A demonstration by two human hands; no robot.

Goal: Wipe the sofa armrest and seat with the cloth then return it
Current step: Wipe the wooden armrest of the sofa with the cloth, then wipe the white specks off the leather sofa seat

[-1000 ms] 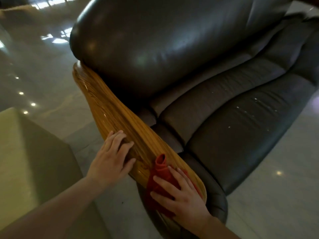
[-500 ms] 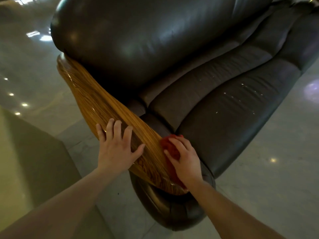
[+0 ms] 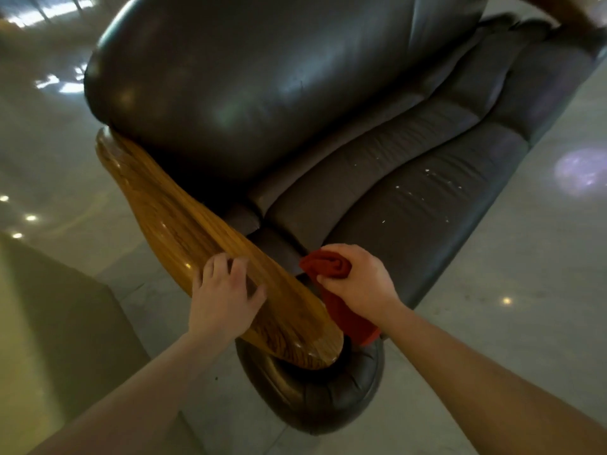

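Note:
A dark leather sofa fills the view, with a glossy wooden armrest (image 3: pixel 184 224) running diagonally from upper left to lower centre. My left hand (image 3: pixel 223 297) lies flat on the armrest's near part, fingers spread. My right hand (image 3: pixel 361 284) grips a bunched red cloth (image 3: pixel 331 267) just right of the armrest, above the near corner of the seat cushion (image 3: pixel 420 205). A tail of the cloth hangs down beside the armrest's front end. White flecks dot the seat.
The padded leather front of the arm (image 3: pixel 312 395) bulges below the wood. A pale block-shaped object (image 3: pixel 49 323) stands on the left. Shiny tiled floor (image 3: pixel 509 323) surrounds the sofa, with light spots reflected in it.
My right hand has carried the cloth off the armrest's front end, rightward to the seat side, and bunched it. My left hand stays on the wood, shifted slightly nearer the front.

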